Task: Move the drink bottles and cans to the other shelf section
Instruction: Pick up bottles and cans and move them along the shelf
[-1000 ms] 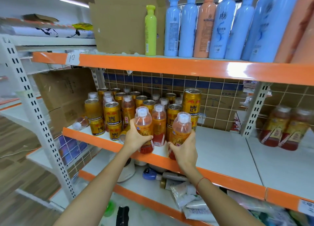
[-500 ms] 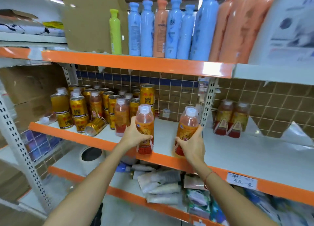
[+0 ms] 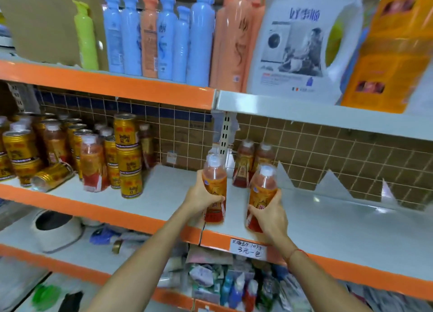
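My left hand (image 3: 201,198) grips an orange drink bottle with a white cap (image 3: 214,174) just right of the seam between the two shelf sections. My right hand (image 3: 269,214) grips a second such bottle (image 3: 263,189) over the right section (image 3: 328,227). Two more bottles (image 3: 244,164) stand at the back of that section, by the upright post. On the left section (image 3: 150,194) remain several gold cans (image 3: 130,157) and bottles (image 3: 92,164); one can (image 3: 52,176) lies on its side.
The shelf above carries blue and orange tall bottles (image 3: 164,37), a white detergent jug (image 3: 302,42) and an orange box (image 3: 396,44). A handwritten price tag (image 3: 248,248) hangs on the orange shelf edge. The lower shelf holds a white bowl (image 3: 56,229) and packets.
Both hands have carried their bottles to the right, from the cluster on the left section to the seam and over the right section. The view has swung right with them.
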A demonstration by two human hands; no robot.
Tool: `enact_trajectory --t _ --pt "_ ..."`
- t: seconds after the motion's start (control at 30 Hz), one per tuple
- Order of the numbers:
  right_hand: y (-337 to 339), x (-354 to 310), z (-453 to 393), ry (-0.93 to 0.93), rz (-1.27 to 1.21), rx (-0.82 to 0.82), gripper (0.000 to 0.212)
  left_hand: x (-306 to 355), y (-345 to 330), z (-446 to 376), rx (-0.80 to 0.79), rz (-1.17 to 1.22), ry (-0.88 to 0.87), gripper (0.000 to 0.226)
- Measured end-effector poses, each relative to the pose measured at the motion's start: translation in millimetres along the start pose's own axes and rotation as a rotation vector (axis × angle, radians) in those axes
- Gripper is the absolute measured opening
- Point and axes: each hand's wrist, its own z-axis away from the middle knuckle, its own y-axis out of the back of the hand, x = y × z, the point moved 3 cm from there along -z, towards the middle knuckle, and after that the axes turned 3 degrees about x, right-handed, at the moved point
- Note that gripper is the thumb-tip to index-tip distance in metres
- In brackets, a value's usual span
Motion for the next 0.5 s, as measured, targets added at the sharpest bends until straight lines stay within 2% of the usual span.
enact_trajectory --t 0.2,0.33,0.5 --pt "-4 19 -20 0.046 -0.03 -0.008 0.081 -3 -41 -24 -0.061 -0.05 -0.039 0.086" --pt "-8 23 -26 0.061 -0.06 -0.005 0.086 -5 -52 -36 -0.055 0.004 -0.034 0.084" --pt "-9 32 -27 0.071 -0.107 -0.067 0.099 -6 -54 -39 -0.131 0.019 -0.065 0.09"
